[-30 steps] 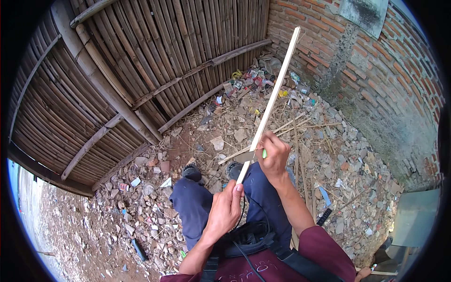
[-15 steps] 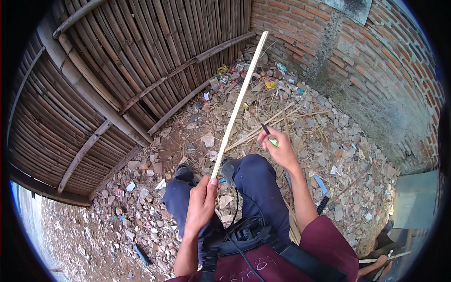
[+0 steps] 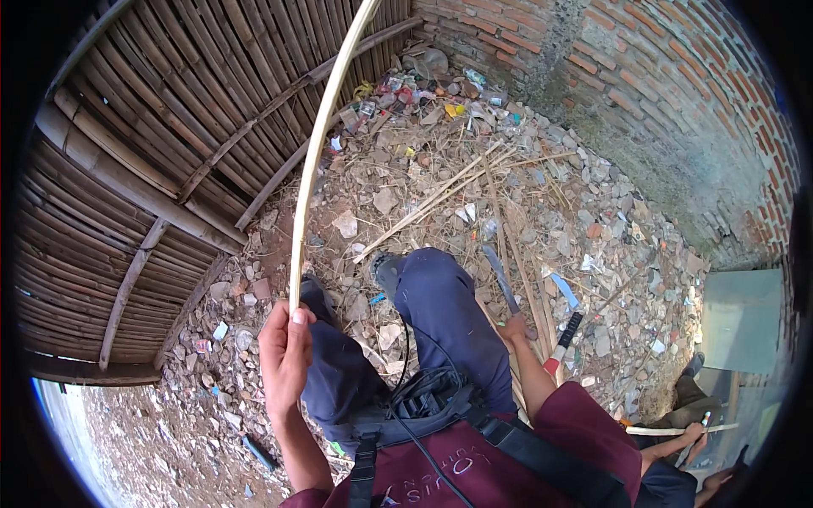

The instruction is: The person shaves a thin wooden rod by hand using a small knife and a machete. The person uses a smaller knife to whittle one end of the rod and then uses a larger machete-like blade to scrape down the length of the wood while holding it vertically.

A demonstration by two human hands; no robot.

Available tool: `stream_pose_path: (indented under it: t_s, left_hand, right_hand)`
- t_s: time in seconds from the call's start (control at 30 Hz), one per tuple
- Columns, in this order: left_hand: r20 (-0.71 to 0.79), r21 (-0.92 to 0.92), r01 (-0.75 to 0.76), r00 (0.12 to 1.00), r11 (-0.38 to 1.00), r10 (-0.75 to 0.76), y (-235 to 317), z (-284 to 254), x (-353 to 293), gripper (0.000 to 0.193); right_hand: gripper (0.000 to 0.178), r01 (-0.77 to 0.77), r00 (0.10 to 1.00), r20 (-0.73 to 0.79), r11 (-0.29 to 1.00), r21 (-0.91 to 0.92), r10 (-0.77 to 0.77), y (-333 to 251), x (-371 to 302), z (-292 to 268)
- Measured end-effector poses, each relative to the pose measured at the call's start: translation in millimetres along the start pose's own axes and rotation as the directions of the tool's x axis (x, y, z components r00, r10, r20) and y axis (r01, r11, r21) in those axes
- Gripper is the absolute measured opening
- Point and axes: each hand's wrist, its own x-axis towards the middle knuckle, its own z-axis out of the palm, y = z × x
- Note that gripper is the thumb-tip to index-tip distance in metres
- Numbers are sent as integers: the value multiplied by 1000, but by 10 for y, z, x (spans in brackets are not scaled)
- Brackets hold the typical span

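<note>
A long pale bamboo strip (image 3: 315, 152) rises from my left hand (image 3: 286, 347), which is closed on its lower end with the thumb along it. The strip leans up past the top of the picture. Down beside my right knee, my right hand (image 3: 513, 330) reaches to a knife with a long grey blade (image 3: 498, 275) lying on the rubble. Its fingers are at the blade's near end, partly hidden, so their grip cannot be made out. Close to that forearm lies a tool with a black and red handle (image 3: 566, 334).
Several thin bamboo strips (image 3: 440, 199) lie on the rubble ahead. A bamboo slat wall (image 3: 195, 110) stands at left, a brick wall (image 3: 644, 110) at right. A co-worker's hands (image 3: 690, 436) hold a strip at lower right, below a grey panel (image 3: 741, 322).
My left hand has moved left with the strip, which now stands more upright. My right hand, earlier raised with a dark and green pen-like thing, has dropped to the knife; that thing no longer shows in it.
</note>
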Motion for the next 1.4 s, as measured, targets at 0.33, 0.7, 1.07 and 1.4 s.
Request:
stream_pose_path:
  t_s: [0.33, 0.7, 1.07, 1.4]
  left_hand:
    - [-61, 23, -47, 997, 999, 49, 206, -85, 83, 30]
    - [151, -117, 151, 980, 982, -133, 275, -65, 147, 32]
    - [-52, 608, 24, 999, 794, 10, 154, -62, 457, 45]
    - [-16, 887, 30, 999, 460, -33, -741, -293, 1392, 37]
  right_hand:
    - [41, -21, 958, -273, 969, 248, 91, -60, -356, -154]
    - [66, -306, 951, -14, 943, 130, 310, 368, 128, -111]
    - [59, -210, 969, -122, 976, 56, 215, 382, 141, 190]
    - [65, -146, 983, -97, 984, 100, 156, 243, 62, 135]
